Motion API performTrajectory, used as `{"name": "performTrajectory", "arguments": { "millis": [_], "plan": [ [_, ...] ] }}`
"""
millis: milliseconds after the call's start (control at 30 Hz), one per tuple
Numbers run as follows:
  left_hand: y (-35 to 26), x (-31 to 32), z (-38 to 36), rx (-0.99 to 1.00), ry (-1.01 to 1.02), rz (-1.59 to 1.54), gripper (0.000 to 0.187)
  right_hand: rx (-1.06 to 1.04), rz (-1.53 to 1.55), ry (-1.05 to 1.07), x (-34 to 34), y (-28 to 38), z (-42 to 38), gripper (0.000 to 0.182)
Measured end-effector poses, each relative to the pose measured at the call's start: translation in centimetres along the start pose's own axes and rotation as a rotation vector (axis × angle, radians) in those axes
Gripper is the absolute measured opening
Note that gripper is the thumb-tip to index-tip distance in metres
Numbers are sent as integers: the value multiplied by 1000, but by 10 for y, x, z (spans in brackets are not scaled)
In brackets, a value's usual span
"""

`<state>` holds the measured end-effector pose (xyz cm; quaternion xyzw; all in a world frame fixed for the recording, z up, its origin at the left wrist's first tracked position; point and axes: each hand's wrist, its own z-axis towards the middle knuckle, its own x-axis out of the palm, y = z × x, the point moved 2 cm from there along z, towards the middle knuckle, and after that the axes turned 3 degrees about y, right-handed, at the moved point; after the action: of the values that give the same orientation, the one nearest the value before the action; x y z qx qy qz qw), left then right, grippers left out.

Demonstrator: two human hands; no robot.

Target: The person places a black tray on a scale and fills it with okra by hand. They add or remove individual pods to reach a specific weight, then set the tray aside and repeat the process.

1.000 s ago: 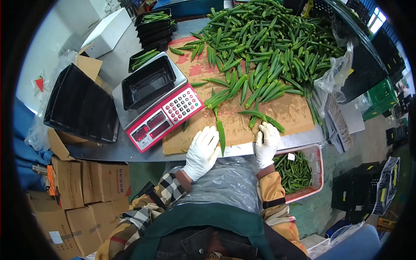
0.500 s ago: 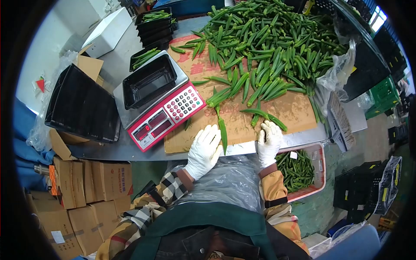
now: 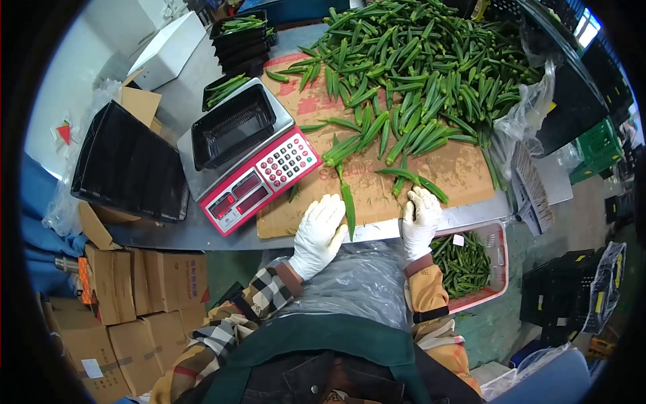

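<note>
My left hand, in a white glove, lies flat with its fingers stretched out on the front edge of the cardboard sheet. Just right of its fingertips an okra pod points toward me. My right hand, also gloved, rests at the same edge with its fingers loosely bent. Nothing shows in its grasp. A few okra pods lie right in front of its fingertips. Beyond both hands a large heap of okra covers the back of the cardboard.
Left of the cardboard, a red and white scale bears an empty black tray. Stacked black trays stand farther left, with filled ones behind. Below right is a crate of okra. Cardboard boxes sit at lower left.
The whole view has shifted very slightly. Both hands and the okra stay in the same places.
</note>
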<state>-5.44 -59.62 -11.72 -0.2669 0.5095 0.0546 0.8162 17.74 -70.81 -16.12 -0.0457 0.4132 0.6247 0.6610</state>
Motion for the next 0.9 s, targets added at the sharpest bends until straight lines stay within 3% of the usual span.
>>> {"name": "performTrajectory", "arguments": {
  "millis": [100, 133, 167, 333, 433, 500, 533, 667, 700, 767, 833, 900],
  "plan": [
    [4, -7, 15, -18, -35, -219, 50, 1, -6, -14, 0, 0, -1, 24],
    [4, -15, 28, 28, -63, -157, 54, 22, -6, -3, 1, 0, -2, 24],
    [3, -19, 40, 161, -232, 18, 56, 32, -14, 4, 2, 0, -3, 24],
    [15, -22, 118, 157, -186, 409, 71, 34, -41, 13, 4, -5, -7, 24],
    [30, -3, 147, -125, 281, 523, 83, 16, -44, -9, 6, -7, -8, 25],
    [47, 10, 157, -144, 338, 567, 89, 16, -49, -15, 6, -7, -9, 25],
    [50, 7, 157, -48, 264, 564, 78, 20, -52, -16, 6, -7, -9, 25],
    [49, -12, 175, -200, 66, 547, 73, 41, -51, -25, 4, -5, -7, 27],
    [34, -27, 182, -270, 105, 440, 73, 39, -52, -26, 4, -5, -7, 27],
    [20, -31, 194, -183, 103, 51, 76, 67, -49, -31, 5, -3, -8, 28],
    [-29, -26, 195, 99, 136, -473, 79, 74, -31, -35, 5, -3, -7, 28],
    [-96, -56, 189, -14, 447, -817, 82, 81, -3, -43, 2, -2, -7, 27]
  ]
}}
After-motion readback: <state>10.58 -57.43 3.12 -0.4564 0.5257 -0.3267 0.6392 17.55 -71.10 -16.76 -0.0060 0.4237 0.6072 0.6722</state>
